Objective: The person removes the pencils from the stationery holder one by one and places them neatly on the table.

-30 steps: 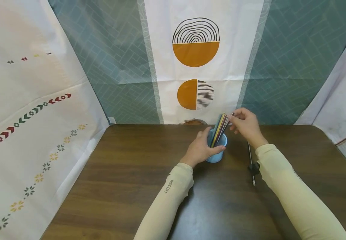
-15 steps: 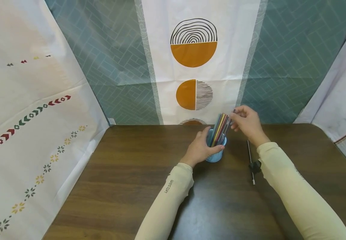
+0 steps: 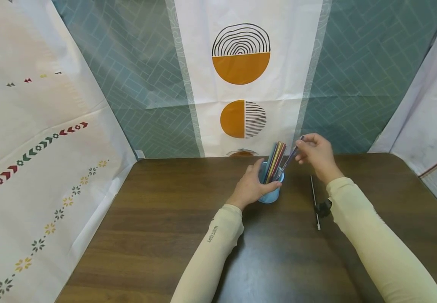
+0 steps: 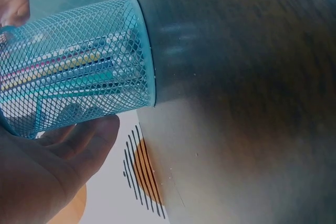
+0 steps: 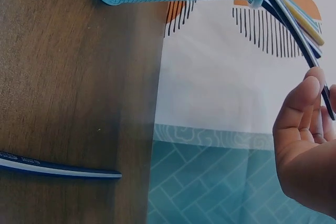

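A light-blue mesh pencil cup [image 3: 269, 197] stands upright near the back of the table. My left hand [image 3: 249, 188] holds it from the left, thumb and fingers around its side. Several coloured pencils [image 3: 273, 162] lean out of its top; their lower ends show through the mesh [image 4: 79, 72] in the left wrist view. With thumb and fingertips my right hand [image 3: 318, 156] pinches the upper end of a dark, pale-striped pencil [image 5: 302, 43], which slants away from the bunch with its lower part still inside the cup.
To the right of the cup a dark striped pencil [image 3: 314, 198] lies on the brown wooden table [image 3: 158, 227]. A black object [image 3: 323, 208] sits at my right wrist. A patterned cloth [image 3: 237, 92] hangs behind the table's back edge.
My right hand has moved slightly right, drawing the pinched pencil away from the bunch so that it tilts apart. My left hand stays on the cup. The view has shifted slightly.
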A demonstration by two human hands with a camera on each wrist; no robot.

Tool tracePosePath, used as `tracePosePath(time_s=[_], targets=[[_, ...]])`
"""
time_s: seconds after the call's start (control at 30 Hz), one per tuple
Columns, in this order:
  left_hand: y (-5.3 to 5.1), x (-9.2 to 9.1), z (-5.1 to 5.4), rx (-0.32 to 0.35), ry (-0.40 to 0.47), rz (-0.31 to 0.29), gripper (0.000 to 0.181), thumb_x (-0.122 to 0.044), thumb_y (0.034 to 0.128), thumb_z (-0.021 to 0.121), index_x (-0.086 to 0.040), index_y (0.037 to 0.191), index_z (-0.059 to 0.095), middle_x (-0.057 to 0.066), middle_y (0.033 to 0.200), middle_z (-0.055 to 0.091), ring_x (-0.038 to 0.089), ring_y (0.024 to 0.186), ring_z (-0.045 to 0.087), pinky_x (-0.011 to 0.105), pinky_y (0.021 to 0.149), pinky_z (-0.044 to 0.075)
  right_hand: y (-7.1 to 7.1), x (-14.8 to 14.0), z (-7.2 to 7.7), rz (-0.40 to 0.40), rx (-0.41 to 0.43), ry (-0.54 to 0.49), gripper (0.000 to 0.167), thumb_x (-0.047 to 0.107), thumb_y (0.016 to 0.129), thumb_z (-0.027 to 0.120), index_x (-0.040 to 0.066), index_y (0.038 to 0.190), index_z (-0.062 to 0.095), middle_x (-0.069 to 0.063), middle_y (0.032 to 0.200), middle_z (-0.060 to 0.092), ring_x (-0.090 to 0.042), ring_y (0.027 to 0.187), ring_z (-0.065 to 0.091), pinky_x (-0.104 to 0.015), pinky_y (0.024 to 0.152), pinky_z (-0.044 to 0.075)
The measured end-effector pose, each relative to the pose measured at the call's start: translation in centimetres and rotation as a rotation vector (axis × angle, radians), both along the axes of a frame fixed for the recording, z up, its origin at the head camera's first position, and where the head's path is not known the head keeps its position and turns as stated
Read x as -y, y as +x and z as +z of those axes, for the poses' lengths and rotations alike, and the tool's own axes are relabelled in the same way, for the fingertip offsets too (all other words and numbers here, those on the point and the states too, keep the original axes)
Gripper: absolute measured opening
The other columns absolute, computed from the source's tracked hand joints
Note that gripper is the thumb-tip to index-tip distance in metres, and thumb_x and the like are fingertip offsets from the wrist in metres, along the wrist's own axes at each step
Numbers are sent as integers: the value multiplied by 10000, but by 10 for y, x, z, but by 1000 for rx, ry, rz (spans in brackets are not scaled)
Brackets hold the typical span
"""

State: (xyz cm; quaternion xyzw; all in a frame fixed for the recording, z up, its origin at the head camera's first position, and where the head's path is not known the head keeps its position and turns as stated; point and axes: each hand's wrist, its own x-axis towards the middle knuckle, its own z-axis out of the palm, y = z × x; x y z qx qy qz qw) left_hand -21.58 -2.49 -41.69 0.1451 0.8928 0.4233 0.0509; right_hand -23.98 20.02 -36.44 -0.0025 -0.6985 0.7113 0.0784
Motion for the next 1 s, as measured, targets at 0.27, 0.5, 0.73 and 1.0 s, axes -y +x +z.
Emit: tracePosePath(time_s=[0.27, 0.5, 0.73, 1.0], targets=[[1, 0, -1, 18, -6, 10, 1011, -625, 790, 777, -257, 1594, 287, 89, 1345, 478, 235, 1087, 559, 482, 974, 492, 4, -7, 1, -4, 34, -137, 187, 127, 976, 684, 45, 1042, 529, 16, 828, 664, -115, 603, 648, -242, 550, 540], [0, 0, 0, 14, 6, 1, 999, -605, 802, 778, -257, 1596, 282, 92, 1345, 474, 241, 1103, 558, 493, 981, 487, 7, -9, 5, -9, 23, -158, 205, 117, 965, 697, 35, 1024, 518, 0, 815, 666, -109, 636, 661, -245, 577, 549], [1, 1, 1, 22, 11, 0, 1016, -635, 790, 771, -259, 1596, 280, 101, 1355, 469, 244, 1105, 550, 499, 983, 482, 8, -12, 8, -26, 15, -197, 181, 70, 964, 684, 32, 1005, 512, 19, 789, 686, -115, 641, 675, -246, 570, 555], [0, 1, 1, 13, 7, -13, 1003, -620, 800, 767, -253, 1596, 279, 107, 1354, 468, 245, 1102, 549, 492, 983, 484, 9, -22, 10, -41, 0, -249, 195, 60, 959, 688, 25, 1008, 502, -4, 791, 682, -127, 636, 674, -248, 562, 555]])
